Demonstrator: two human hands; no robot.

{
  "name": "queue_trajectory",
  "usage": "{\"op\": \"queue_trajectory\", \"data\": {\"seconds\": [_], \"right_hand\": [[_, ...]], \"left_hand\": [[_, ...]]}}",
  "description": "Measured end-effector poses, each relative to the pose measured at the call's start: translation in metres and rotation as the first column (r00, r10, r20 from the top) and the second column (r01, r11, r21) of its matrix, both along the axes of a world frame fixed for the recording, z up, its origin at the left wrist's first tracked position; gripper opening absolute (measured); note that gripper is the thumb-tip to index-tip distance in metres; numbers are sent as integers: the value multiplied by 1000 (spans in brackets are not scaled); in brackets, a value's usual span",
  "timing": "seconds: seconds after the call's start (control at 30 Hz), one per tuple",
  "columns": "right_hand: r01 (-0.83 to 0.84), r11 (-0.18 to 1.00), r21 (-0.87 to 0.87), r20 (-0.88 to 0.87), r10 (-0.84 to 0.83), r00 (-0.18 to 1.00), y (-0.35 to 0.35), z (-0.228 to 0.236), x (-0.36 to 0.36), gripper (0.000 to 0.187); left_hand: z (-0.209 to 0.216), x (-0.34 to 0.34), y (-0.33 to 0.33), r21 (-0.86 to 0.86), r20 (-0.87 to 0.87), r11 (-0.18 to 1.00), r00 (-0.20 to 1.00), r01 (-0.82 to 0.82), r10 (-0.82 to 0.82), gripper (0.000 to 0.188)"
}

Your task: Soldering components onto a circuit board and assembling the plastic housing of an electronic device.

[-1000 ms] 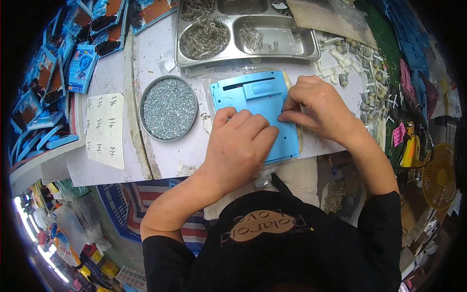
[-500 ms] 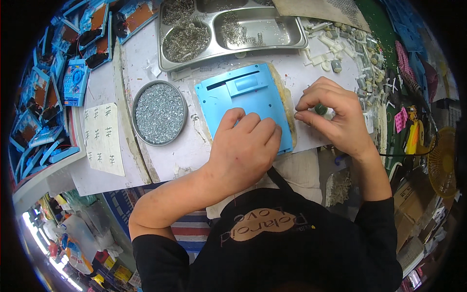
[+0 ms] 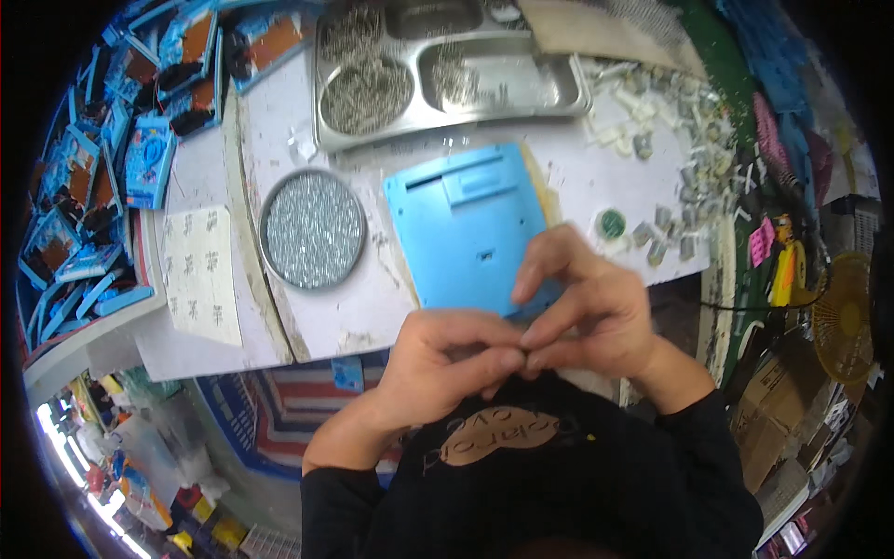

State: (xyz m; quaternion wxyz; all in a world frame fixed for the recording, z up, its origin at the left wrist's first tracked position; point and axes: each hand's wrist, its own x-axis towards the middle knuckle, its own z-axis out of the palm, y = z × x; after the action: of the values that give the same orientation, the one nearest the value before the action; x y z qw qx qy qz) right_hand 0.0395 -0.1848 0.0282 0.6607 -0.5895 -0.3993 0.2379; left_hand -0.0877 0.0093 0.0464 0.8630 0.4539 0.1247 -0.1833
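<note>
My left hand (image 3: 447,361) and my right hand (image 3: 596,312) meet at the near edge of the blue plastic casing (image 3: 442,256), above my black shirt. The fingertips of both are pinched together, and anything between them is too small or hidden to name. The casing lies flat on the table, with a long slot and a raised rectangular part near its far edge and a small hole in its middle. Right of the casing stands a small round white thing with a green top (image 3: 611,224).
A round dish of small silvery metal pieces (image 3: 312,228) is left of the casing. Beyond lies a steel compartment tray (image 3: 447,121) with small springs. Grey and white parts (image 3: 666,172) scatter at right; blue casings (image 3: 149,158) pile up at left beside a paper sheet (image 3: 200,275).
My left hand has left the casing and come toward me. My right hand has moved from beside the green-topped thing, left and nearer, to meet it. The view has shifted slightly.
</note>
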Motion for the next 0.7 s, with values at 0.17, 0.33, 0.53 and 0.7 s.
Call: {"op": "queue_trajectory", "data": {"seconds": [0.17,0.33,0.53,0.7], "right_hand": [[-123,992,-4,378,115,919,18,20,18,43],[524,701,484,391,-709,587,36,99,156,75],[-67,997,50,73,63,995,135,98,226,47],[34,999,36,90,-37,995,134,121,168,45]], "left_hand": [[-3,0,11,-5,61,977,975,-213,212,3],[-5,15,17,312,528,772,776,-554,345,5],[-4,21,16,617,700,403,706,-676,111,7],[-5,8,21,571,638,515,740,-640,212,8]]}}
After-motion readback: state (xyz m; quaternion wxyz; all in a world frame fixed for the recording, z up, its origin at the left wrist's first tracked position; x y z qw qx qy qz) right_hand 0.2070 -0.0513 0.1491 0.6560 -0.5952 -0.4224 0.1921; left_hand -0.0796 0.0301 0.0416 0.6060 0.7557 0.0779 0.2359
